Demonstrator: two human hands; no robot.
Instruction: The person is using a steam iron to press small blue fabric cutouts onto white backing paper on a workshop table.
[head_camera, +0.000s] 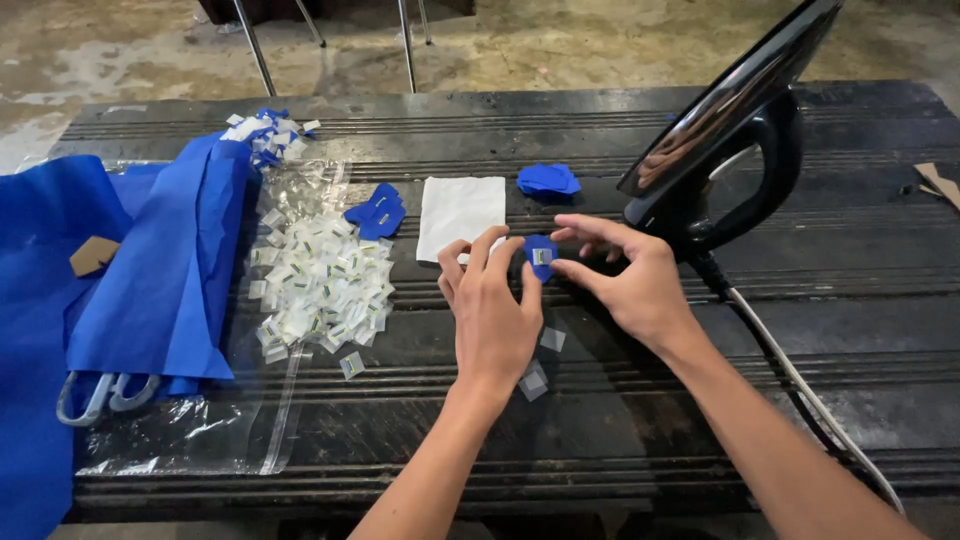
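I log both hands over the dark ribbed table (600, 400). Left hand (493, 310) and right hand (628, 275) meet at a small blue fabric patch with a white label (541, 255); the left fingertips pinch its left edge and the right thumb and forefinger pinch its right edge. The patch sits just in front of a white rectangular cloth sheet (458, 212). Behind it lies a small heap of blue patches (548, 180); another blue patch stack (376, 212) lies left of the sheet. A pile of small white labels (318, 285) rests on a clear plastic bag (200, 430), beside folded blue fabric (150, 270). A black clothes iron (735, 130) stands upright just right of my right hand, its cord (800, 385) trailing toward me. Loose labels (540, 360) lie near my left wrist.
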